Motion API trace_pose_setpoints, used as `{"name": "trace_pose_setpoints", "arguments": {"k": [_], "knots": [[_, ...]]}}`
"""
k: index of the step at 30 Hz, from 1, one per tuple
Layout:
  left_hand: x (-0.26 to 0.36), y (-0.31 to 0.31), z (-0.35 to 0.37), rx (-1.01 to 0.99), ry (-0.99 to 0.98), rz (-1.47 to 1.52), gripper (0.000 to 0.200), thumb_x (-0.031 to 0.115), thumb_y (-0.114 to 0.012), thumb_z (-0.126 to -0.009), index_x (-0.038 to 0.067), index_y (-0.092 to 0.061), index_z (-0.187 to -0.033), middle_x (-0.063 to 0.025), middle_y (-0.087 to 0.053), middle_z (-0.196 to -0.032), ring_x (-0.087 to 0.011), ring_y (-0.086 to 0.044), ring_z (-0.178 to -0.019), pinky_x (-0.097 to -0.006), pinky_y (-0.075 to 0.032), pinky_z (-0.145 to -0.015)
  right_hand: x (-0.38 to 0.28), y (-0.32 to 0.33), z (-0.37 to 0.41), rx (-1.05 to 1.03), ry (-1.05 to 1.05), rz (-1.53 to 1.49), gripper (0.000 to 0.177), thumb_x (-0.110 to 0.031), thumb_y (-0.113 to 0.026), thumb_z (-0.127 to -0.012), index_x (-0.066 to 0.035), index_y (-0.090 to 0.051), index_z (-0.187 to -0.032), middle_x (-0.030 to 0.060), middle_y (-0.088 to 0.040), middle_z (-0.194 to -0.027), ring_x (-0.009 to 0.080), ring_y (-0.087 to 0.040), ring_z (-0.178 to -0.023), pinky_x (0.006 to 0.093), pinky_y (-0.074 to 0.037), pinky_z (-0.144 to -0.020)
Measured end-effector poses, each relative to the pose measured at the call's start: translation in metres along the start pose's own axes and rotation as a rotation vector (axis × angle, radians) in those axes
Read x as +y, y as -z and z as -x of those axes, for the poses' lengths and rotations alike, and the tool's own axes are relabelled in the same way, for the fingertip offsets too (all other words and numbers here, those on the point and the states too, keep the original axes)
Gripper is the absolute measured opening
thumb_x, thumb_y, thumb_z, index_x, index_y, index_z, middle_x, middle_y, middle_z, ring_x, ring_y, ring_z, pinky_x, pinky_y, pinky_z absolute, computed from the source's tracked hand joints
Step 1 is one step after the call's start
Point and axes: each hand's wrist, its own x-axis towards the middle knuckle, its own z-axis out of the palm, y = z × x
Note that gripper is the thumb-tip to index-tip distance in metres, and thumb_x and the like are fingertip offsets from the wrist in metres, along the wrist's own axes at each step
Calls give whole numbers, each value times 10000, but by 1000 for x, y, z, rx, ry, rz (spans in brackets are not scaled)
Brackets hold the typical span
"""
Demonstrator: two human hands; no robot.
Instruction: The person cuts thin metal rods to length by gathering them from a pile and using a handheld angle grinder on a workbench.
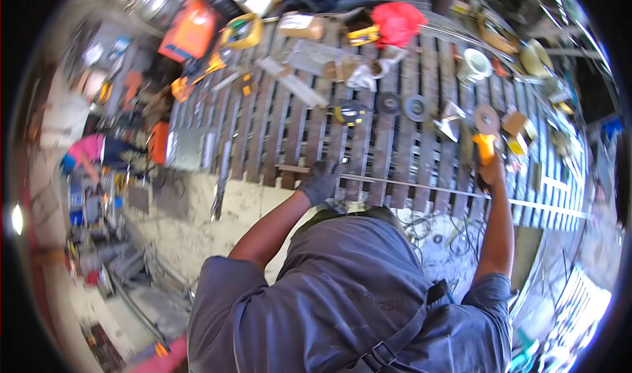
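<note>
My left hand (320, 185), in a dark glove, is closed on a long thin metal bar (408, 184) at the front edge of the slatted metal table (316, 133). The bar runs off to the right across the slats. In my right hand (491, 173) is a yellow angle grinder (486, 148), its round disc (487, 119) pointing away from me over the table. The disc is apart from the bar. A black and yellow tape measure (350, 113) and two loose discs (416, 107) lie beyond the bar.
A small cardboard box (519, 124) sits right of the grinder. Farther back are a white cup-shaped container (474, 65), a red cloth or bag (399, 24) and an orange case (189, 27). Cables (454, 238) lie on the floor below. Another person (99, 150) bends at far left.
</note>
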Motion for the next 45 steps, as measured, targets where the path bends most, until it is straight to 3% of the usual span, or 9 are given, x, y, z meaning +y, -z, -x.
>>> {"name": "trace_pose_setpoints", "arguments": {"k": [6,10,12,16,27,31,36,39,45], "knots": [[-22,31,-7,-130,-250,191,431,256,-667,-904,49,-624,-1280,-163,-581,-1214,-371,-616,-1142,-479,-529,-955,3,7,-8,80,15,-11,514,-224,-808,-675,32,-701,-1108,280,-755,-1018,458,-731,-977,522,-576,-858],[-42,24,2,-61,-203,147,362,261,-686,-859,84,-652,-1173,-131,-593,-1138,-332,-664,-1038,-466,-552,-859,-27,29,55,121,-55,-76,467,-204,-809,-640,70,-724,-1009,271,-747,-937,449,-730,-899,516,-575,-794],[-57,27,10,-48,-191,127,344,200,-667,-866,112,-653,-1198,-137,-584,-1138,-322,-676,-1009,-468,-558,-832,-8,17,84,195,55,-81,412,-218,-785,-672,57,-721,-973,222,-721,-846,359,-708,-788,484,-547,-706],[-108,24,38,-80,-181,109,379,155,-622,-908,109,-651,-1283,-147,-582,-1140,-361,-659,-1008,-488,-552,-844,-72,22,186,182,-211,-576,264,-197,-760,-697,-21,-668,-871,-7,-594,-733,103,-525,-631,309,-420,-582],[-226,1,96,148,-302,282,591,51,-624,-885,114,-559,-1468,-155,-565,-1140,-344,-676,-1009,-480,-571,-848,-272,-65,430,256,-598,-1145,230,-121,-690,-813,-1,-611,-993,55,-619,-756,180,-627,-595,343,-567,-590],[-247,18,111,-8,-289,172,618,25,-599,-894,115,-534,-1502,-153,-567,-1147,-333,-686,-1003,-469,-579,-845,-300,-95,487,209,-604,-1166,242,-117,-694,-792,-15,-612,-996,57,-625,-780,176,-611,-596,341,-554,-580],[-249,1,121,253,-270,181,566,95,-649,-852,143,-658,-1416,-114,-588,-1232,-346,-559,-1202,-488,-455,-1065,-319,-114,539,209,-585,-1130,226,-138,-709,-804,8,-642,-963,59,-638,-777,173,-628,-609,324,-550,-610],[-253,-4,120,297,-290,307,560,105,-653,-855,174,-671,-1410,-104,-593,-1241,-361,-565,-1203,-501,-438,-1074,-322,-119,575,198,-520,-1117,239,-159,-715,-809,5,-644,-968,53,-634,-778,163,-619,-607,316,-530,-604],[-271,-3,132,322,-232,111,306,82,-643,-850,170,-776,-1111,-111,-678,-1152,-344,-600,-1171,-488,-504,-1026,-331,-123,659,253,-375,-1114,232,-169,-749,-824,-16,-642,-962,11,-613,-780,117,-576,-638,281,-475,-621]]}}
